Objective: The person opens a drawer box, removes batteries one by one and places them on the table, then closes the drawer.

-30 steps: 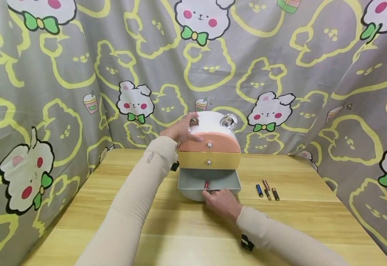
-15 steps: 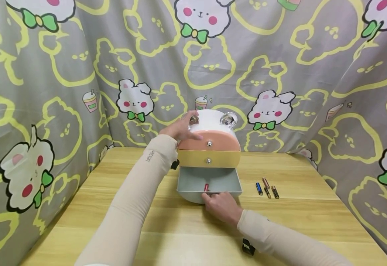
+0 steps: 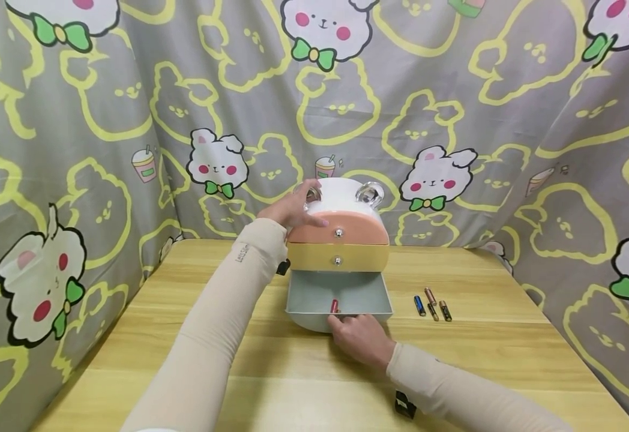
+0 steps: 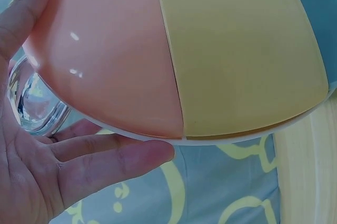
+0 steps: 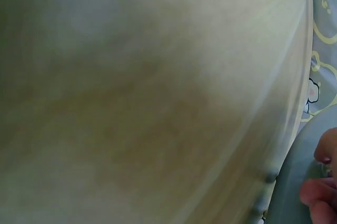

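Note:
A small rounded drawer cabinet (image 3: 341, 195) with a white top and two shiny ear-like rings stands on the table. Its orange drawer (image 3: 358, 228) and yellow drawer (image 3: 314, 258) are closed. The grey-green bottom drawer (image 3: 303, 294) is pulled out, with a red battery (image 3: 334, 306) lying inside near the front. My left hand (image 3: 290, 210) grips the cabinet's upper left side; in the left wrist view the thumb (image 4: 29, 8) lies on the orange front and the fingers along the side. My right hand (image 3: 362, 339) pinches the bottom drawer's knob, largely hidden by the fingers.
Several loose batteries, among them a blue one (image 3: 419, 306) and a black one (image 3: 445, 311), lie on the wooden table (image 3: 271, 384) right of the cabinet. A patterned grey curtain (image 3: 271, 108) hangs behind and at both sides.
The bottom drawer has come slightly further out toward me with my right hand on its knob. My left hand keeps its place on the cabinet.

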The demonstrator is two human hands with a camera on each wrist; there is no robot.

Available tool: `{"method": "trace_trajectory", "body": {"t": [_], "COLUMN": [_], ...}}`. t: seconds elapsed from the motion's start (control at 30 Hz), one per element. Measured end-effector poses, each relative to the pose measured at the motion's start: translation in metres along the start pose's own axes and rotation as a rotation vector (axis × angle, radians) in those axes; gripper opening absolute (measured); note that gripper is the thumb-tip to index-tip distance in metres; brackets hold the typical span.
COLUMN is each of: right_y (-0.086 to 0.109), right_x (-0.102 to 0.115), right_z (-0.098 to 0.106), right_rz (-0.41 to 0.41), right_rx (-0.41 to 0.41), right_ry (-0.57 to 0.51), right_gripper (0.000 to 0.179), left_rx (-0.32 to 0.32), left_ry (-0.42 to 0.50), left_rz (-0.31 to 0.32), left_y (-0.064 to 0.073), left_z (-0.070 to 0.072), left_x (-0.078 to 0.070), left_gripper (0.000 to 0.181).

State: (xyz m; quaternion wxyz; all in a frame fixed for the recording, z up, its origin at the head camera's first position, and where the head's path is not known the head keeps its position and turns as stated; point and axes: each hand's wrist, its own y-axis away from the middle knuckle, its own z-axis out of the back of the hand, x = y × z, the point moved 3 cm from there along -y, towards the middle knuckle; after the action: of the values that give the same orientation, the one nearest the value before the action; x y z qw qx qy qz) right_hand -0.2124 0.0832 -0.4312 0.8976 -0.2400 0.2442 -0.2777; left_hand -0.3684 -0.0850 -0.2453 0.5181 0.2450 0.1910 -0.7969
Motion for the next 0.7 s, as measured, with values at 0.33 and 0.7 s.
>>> {"method": "trace_trajectory", "body": {"t": [0.33, 0.7], "right_y": [-0.007, -0.045], "right_x": [0.000, -0.033], "right_z": [0.008, 0.030], "right_rz": [-0.032, -0.036], "right_rx": [0.037, -0.105], "right_ry": [-0.085, -0.249], "right_gripper": [0.022, 0.023], "left_rx": [-0.006, -0.005], "left_ry": [0.008, 0.004], "left_rz": [-0.001, -0.007], "left_y": [0.001, 0.004], "left_z": [0.000, 0.000], "left_x": [0.001, -0.002], "left_gripper": [0.096, 0.094]}}
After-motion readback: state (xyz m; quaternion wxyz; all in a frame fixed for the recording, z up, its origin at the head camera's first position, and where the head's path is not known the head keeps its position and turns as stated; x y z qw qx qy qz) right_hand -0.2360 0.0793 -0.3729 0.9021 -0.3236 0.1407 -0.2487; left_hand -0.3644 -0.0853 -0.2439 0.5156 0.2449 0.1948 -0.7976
